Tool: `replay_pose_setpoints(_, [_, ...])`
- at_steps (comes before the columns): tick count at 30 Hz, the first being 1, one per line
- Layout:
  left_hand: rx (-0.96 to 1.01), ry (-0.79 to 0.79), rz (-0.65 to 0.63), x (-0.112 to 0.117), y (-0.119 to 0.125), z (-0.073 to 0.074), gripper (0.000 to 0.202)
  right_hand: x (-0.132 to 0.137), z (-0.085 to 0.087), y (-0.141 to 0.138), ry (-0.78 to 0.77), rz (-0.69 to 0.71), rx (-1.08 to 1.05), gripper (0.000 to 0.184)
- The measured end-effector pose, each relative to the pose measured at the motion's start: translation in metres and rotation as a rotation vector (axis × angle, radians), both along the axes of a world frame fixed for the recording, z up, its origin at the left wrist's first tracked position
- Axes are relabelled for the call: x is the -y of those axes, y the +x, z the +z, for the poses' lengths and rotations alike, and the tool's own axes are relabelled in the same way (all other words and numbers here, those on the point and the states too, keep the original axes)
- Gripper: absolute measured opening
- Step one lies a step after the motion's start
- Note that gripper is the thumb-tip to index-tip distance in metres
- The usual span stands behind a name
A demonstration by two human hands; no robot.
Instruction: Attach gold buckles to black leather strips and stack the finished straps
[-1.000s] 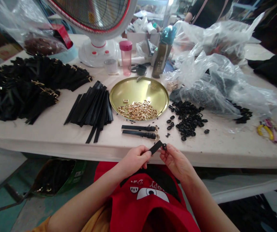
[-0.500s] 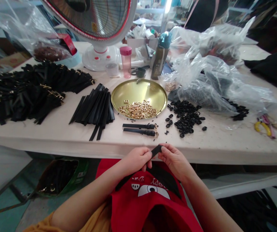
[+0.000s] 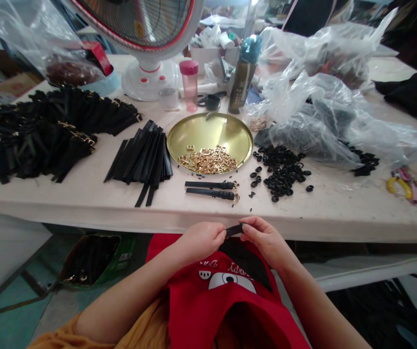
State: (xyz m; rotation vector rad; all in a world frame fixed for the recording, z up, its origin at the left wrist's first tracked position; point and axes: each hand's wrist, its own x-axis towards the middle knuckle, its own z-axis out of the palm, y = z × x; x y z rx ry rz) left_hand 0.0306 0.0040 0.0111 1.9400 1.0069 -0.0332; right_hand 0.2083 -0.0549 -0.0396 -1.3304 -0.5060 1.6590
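Observation:
A short length of black strap (image 3: 234, 230) is stretched between my two hands, just off the table's front edge and above the red apron. My left hand (image 3: 208, 238) is closed around one end, the thumb on top. My right hand (image 3: 261, 235) pinches the other end between thumb and fingertips. Beyond them on the table lie two black straps with gold buckles (image 3: 211, 189). Behind these stands a round gold tray (image 3: 179, 133) with a heap of small gold buckles (image 3: 213, 161). A fan of flat black strips (image 3: 139, 162) lies to its left, and small black loops (image 3: 283, 169) to its right.
Bundles of black buckled straps (image 3: 37, 131) cover the table's left side. A fan (image 3: 150, 72), a pink bottle (image 3: 189, 85) and a dark bottle (image 3: 243, 77) stand at the back. Plastic bags (image 3: 324, 121) and yellow-handled pliers (image 3: 399, 188) occupy the right.
The strap between my hands has turned from slanted to nearly level. My left hand has rolled slightly over it, while my right hand keeps its pinch. The view has shifted a little.

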Motion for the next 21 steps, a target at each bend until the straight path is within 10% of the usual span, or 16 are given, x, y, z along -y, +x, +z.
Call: replay_pose_setpoints(21, [0.043,-0.027,-0.057,-0.012,-0.001,-0.005,0.028,-0.018,-0.005,-0.002,-0.038,0.046,0.002,0.028])
